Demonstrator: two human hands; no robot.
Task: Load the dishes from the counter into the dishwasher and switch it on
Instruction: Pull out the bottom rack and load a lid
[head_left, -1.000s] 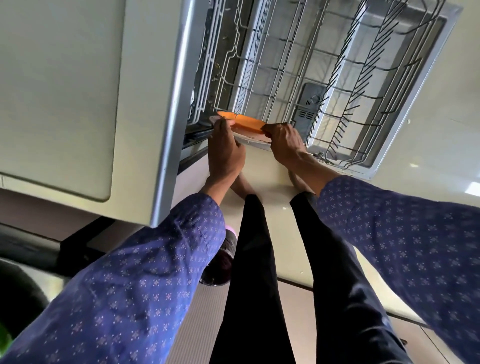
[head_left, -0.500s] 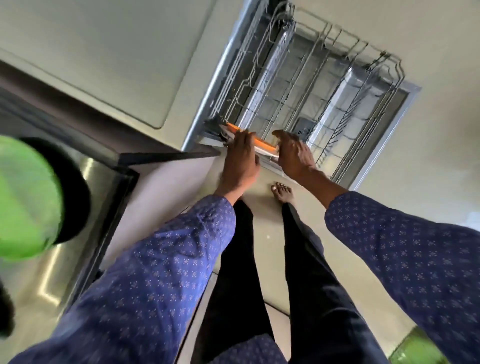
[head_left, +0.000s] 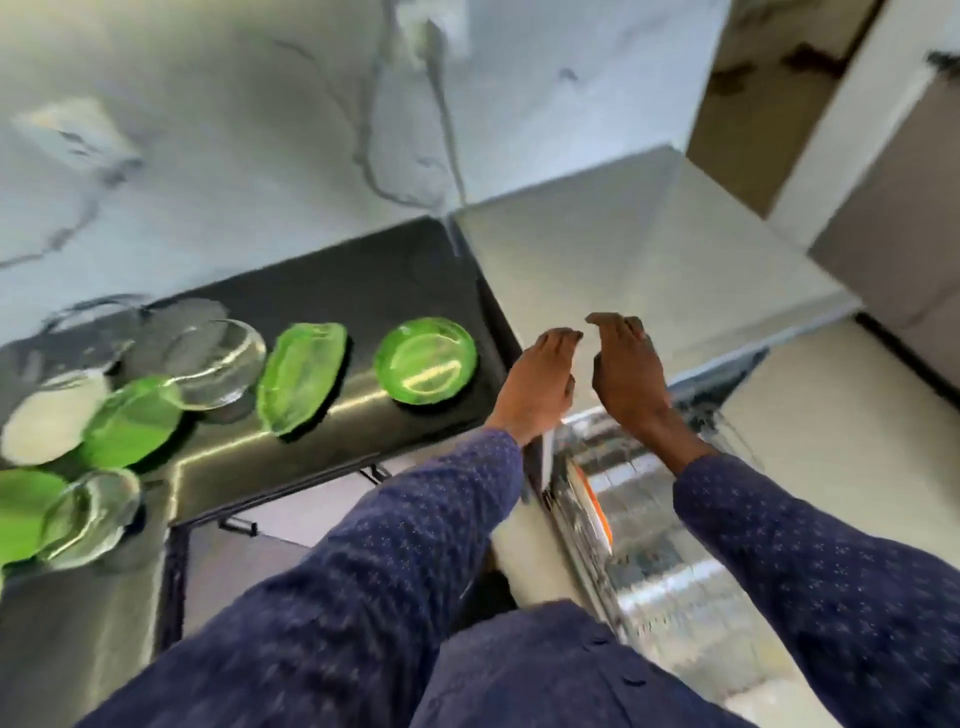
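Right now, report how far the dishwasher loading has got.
Done: one orange plate stands on edge in the dishwasher rack. In hand: nothing; the left hand and right hand hang empty above the rack. Left: green plates, such as the nearest one, glass bowls and a white plate lie on the counter; the dishwasher is open, so not started.

Home kitchen: counter (head_left: 311, 415), dishwasher (head_left: 639, 545).

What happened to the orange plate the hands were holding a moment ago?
Both hands let go: the left hand and right hand are now lifted, open and empty. The orange plate stands on edge in the dishwasher rack. The rack stays pulled out.
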